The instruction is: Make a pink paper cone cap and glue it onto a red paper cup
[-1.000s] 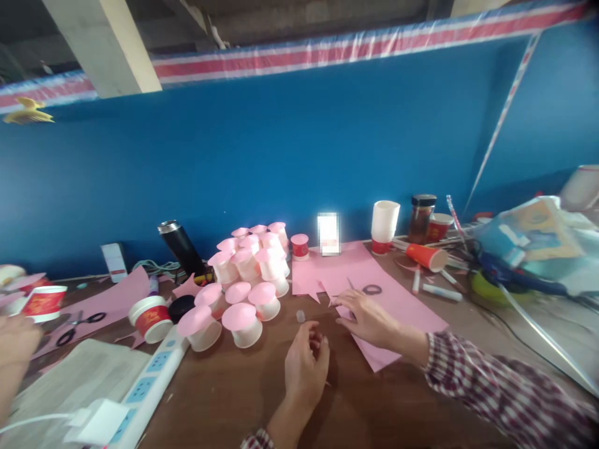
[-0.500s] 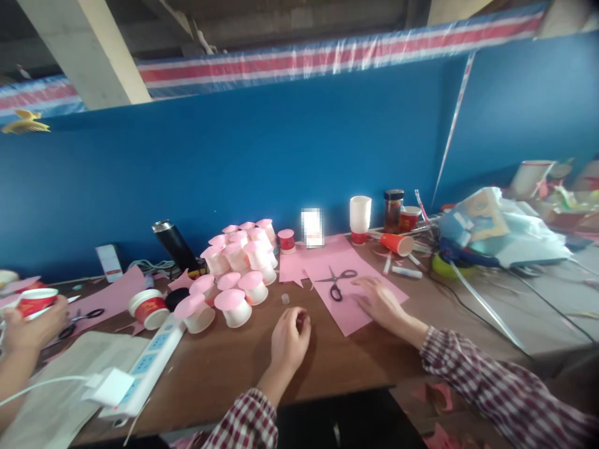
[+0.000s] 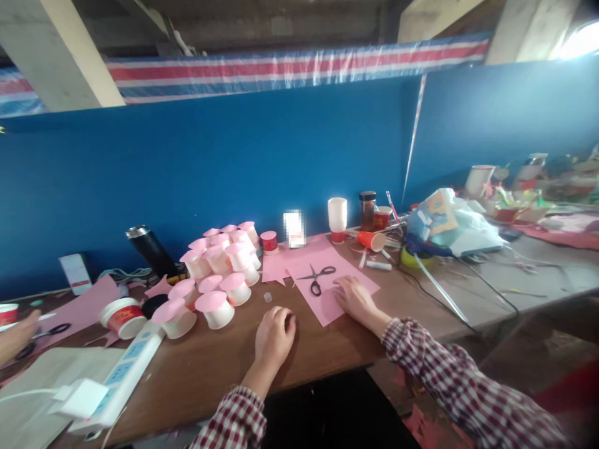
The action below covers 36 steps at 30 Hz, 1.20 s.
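Hands rested on the brown worktop [image 3: 224, 368]: the right hand [image 3: 355, 299] lay flat and open, palm down, on the near edge of a pink paper sheet [image 3: 322, 277], holding nothing, while the left hand [image 3: 274, 333] was loosely curled on bare wood; whether it enclosed anything could not be told. Black-handled scissors [image 3: 317, 279] lay on the sheet just beyond the right hand, apart from its fingers. A small clear cap [image 3: 267, 297] stood just ahead of the left hand. Further left of it, a cluster of white cups with pink lids [image 3: 219, 268] crowded the surface, with a dark flask [image 3: 150, 249] behind and a white power strip [image 3: 119, 377] nearer the edge. Beyond the right hand stood stacked white cups [image 3: 337, 218] and a jar [image 3: 367, 211], with a plastic bag [image 3: 449, 221] off to its right. Another person's hand [image 3: 14, 333] showed at the far left.
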Motion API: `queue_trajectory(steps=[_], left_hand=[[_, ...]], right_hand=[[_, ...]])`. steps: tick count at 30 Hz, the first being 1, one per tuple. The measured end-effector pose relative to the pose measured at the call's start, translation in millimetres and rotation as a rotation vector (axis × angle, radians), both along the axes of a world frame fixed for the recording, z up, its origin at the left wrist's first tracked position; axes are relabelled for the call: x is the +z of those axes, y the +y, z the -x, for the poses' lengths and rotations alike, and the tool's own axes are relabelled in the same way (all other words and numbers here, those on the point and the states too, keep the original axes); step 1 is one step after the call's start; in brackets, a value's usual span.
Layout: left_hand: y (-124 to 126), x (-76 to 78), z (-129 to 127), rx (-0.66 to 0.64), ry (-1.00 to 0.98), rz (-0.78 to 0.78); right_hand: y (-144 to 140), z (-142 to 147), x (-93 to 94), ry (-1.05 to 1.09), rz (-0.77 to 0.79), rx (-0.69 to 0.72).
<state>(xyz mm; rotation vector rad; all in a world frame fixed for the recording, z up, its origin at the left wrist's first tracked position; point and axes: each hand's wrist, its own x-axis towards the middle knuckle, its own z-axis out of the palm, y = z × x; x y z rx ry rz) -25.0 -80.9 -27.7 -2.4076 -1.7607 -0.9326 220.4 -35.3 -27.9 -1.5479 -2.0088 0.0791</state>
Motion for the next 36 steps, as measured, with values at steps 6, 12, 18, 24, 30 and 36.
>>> queue_trajectory(steps=[6, 12, 18, 24, 30, 36], left_hand=[[1.4, -1.4, -0.5, -0.007, 0.032, 0.009], [1.3, -1.8, -0.5, -0.013, 0.032, 0.0], [1.6, -1.9, -0.7, -0.009, 0.038, 0.005], [1.6, -2.3, -0.9, -0.004, 0.042, 0.011], [-0.2, -0.8, -1.3, -0.01, 0.051, 0.008], [0.0, -2.4, -1.5, 0.008, 0.058, 0.012]], right_hand=[[0.6, -0.1, -0.6, -0.005, 0.002, 0.003], [0.0, 0.0, -0.8, -0.012, 0.007, 0.003], [-0.4, 0.4, 0.3, -0.026, 0.026, -0.006], [-0.8, 1.8, 0.7, -0.045, 0.034, -0.006], [-1.2, 1.8, 1.7, -0.058, 0.034, -0.003], [-1.0, 1.4, 0.4, -0.077, 0.04, -0.007]])
